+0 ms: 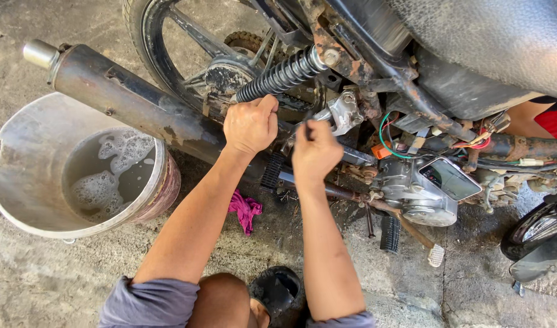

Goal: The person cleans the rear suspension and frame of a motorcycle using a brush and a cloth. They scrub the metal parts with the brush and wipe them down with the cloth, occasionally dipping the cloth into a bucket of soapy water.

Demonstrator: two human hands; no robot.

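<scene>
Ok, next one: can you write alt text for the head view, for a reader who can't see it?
Seen from above, a person's left hand and right hand, both closed, work at the frame of a rusty, stripped black motorcycle near its black coiled rear shock spring. A grey bucket of soapy water stands on the concrete floor beside the dark exhaust pipe, and a crumpled pink rag lies below.

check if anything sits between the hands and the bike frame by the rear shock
Nothing visible does. The left hand is a closed fist against the frame just below the shock, over the exhaust. The right hand is closed at the metal bracket. What either holds is hidden.
</scene>
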